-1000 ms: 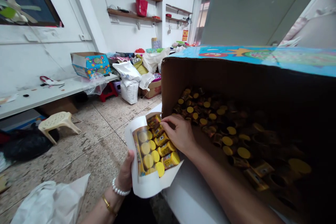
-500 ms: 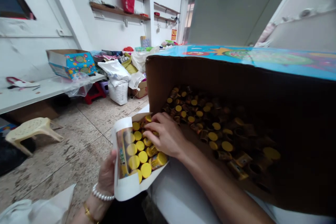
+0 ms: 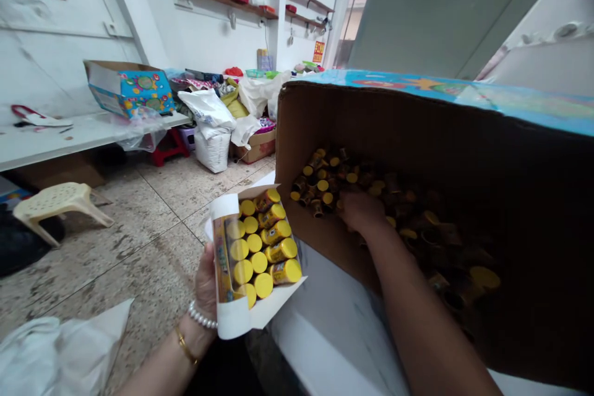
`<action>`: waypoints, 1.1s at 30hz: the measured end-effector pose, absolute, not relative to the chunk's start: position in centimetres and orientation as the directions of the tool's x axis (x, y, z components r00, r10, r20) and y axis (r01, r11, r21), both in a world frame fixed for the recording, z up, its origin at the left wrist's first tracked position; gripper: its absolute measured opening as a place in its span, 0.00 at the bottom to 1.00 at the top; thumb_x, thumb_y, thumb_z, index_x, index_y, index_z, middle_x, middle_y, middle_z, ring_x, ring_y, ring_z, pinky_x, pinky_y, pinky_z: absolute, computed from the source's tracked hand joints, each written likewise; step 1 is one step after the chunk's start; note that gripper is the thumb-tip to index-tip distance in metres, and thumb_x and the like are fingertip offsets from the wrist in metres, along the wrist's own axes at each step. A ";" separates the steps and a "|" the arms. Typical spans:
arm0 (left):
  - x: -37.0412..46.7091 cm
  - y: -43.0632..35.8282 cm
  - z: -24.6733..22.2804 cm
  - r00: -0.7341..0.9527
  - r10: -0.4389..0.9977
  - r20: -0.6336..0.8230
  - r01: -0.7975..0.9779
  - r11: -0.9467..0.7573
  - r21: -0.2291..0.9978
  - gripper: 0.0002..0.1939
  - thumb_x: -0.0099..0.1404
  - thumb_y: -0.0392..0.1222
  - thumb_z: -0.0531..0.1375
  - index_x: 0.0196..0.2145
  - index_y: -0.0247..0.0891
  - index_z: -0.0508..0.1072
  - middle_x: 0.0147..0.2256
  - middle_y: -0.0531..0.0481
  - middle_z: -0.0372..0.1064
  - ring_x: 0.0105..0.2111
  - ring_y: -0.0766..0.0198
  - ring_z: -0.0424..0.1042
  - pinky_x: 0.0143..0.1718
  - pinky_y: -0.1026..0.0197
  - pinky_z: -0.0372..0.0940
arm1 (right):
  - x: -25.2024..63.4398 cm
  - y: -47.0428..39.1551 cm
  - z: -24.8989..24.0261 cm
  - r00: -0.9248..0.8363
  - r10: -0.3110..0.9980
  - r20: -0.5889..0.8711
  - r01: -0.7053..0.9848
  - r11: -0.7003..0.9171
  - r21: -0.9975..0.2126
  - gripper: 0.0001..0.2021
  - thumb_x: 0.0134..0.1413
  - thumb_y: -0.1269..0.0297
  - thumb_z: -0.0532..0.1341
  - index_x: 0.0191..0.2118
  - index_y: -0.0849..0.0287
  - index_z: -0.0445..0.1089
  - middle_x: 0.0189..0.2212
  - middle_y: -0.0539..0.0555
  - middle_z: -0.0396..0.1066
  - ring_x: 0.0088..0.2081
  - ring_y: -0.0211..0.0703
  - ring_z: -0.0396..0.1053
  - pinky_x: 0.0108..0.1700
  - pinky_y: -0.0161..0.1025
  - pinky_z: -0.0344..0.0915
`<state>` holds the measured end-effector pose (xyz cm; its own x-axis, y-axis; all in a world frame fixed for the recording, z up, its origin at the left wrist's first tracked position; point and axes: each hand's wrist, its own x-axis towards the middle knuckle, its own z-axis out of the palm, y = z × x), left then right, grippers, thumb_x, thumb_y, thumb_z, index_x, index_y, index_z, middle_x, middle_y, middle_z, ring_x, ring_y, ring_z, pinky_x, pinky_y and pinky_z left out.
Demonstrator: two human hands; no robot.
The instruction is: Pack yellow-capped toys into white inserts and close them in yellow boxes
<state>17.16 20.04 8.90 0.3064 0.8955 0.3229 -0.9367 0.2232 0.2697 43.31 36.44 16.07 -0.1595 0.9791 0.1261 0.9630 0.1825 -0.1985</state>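
My left hand grips a small white carton by its outer side. The carton has a clear window and open flaps. Rows of little yellow-capped jars fill its inside, several lying along the right side. Inside a big cardboard box, tipped so its opening faces me, my right hand reaches down into a pile of loose yellow-capped jars. Shadow and the hand itself hide its fingertips, so whether a jar is between them does not show.
Beneath the big box is a pale tabletop. On the left stand a cream plastic stool and a white table with a blue printed box. White sacks and piled goods lie behind on the floor.
My right hand has left the small carton and moved right, into the loose jars in the big box. The left hand still holds the carton; jars along its right side are now uncovered.
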 end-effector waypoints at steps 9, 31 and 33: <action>17.7 20.5 8.1 0.211 0.961 0.181 -0.939 0.148 0.309 0.33 0.66 0.65 0.53 0.62 0.48 0.64 0.64 0.46 0.62 0.66 0.45 0.55 0.66 0.37 0.49 | 38.2 32.8 18.4 -0.325 0.899 0.295 0.458 0.422 -0.782 0.11 0.46 0.63 0.65 0.35 0.56 0.63 0.35 0.50 0.74 0.37 0.42 0.73 0.37 0.38 0.69; 17.4 20.3 7.5 0.182 0.963 0.197 -0.931 0.105 0.349 0.24 0.65 0.54 0.61 0.55 0.42 0.72 0.53 0.47 0.75 0.54 0.53 0.73 0.57 0.52 0.67 | 36.0 23.8 20.3 -0.764 0.603 0.229 0.436 0.744 -0.506 0.18 0.46 0.77 0.62 0.46 0.59 0.73 0.39 0.53 0.75 0.39 0.41 0.70 0.43 0.37 0.64; 17.0 20.3 7.3 0.210 0.947 0.243 -0.937 0.123 0.328 0.20 0.66 0.51 0.62 0.53 0.42 0.74 0.52 0.48 0.76 0.52 0.56 0.75 0.53 0.58 0.70 | 36.1 22.9 19.5 -0.799 0.538 0.268 0.376 0.796 -0.475 0.19 0.49 0.77 0.62 0.48 0.58 0.74 0.40 0.53 0.77 0.41 0.41 0.71 0.48 0.38 0.62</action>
<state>17.02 20.30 7.33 0.2097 0.9471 0.2430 -0.9367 0.1234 0.3277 36.14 22.88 19.50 -0.7993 0.5380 0.2679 0.3764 0.7956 -0.4747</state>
